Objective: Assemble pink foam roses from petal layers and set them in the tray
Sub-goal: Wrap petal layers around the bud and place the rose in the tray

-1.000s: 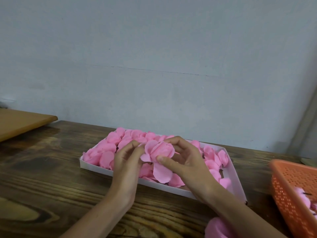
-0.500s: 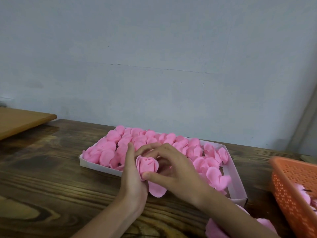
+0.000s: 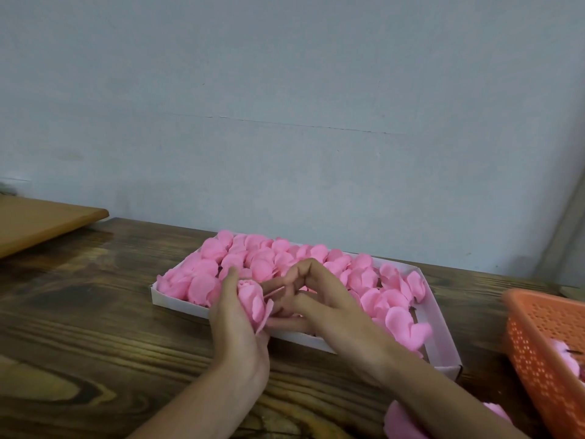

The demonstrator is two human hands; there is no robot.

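Your left hand [image 3: 235,321] covers the base of the rose [image 3: 253,299] and part of the tray's [image 3: 177,301] near wall. At the surface's right edge the orange basket [image 3: 538,337] is cropped. The pink heap [image 3: 400,419] at its near edge, perhaps petals, is cut off too.

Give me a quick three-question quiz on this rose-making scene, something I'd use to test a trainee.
1. True or false: the white tray is empty.
2. What does the left hand grip? A) a pink rose B) the tray's rim C) nothing.
3. Fill in: the orange basket stands on the person's ____ side.
Key: 1 false; 2 A; 3 right.
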